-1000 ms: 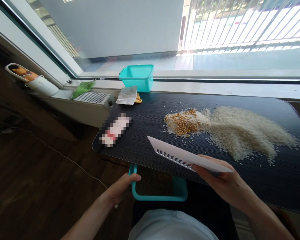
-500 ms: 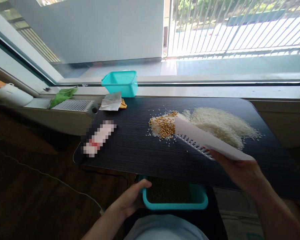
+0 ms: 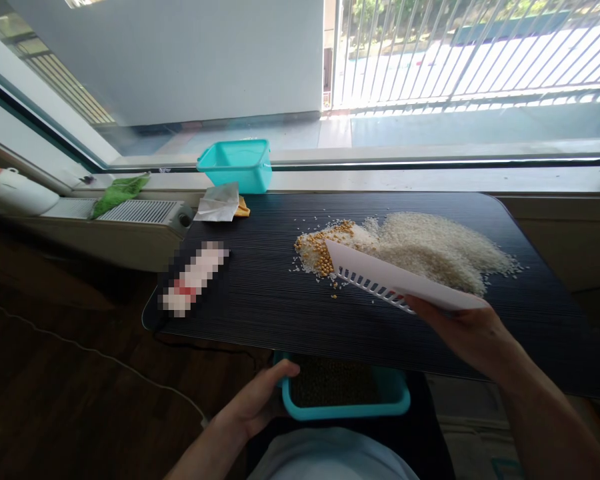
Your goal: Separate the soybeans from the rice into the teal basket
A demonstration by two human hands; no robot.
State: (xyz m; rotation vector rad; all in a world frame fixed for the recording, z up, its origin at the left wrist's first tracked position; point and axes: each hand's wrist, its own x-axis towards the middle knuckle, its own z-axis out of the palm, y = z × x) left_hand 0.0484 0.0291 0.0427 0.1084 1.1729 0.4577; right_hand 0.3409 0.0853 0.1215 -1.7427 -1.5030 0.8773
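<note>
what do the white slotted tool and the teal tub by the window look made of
White tool: probably plastic, smooth and matte, with evenly cut slots.
Tub by the window: likely molded plastic, smooth, slightly glossy, its rim and walls looking one piece.

Two tubs [image 3: 239, 179] [image 3: 347, 413], one scoop [image 3: 390, 274]

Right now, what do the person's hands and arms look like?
The left hand and right hand wear no gloves. No sleeve, watch or bracelet shows on the forearms. A pale top covers the body.
</note>
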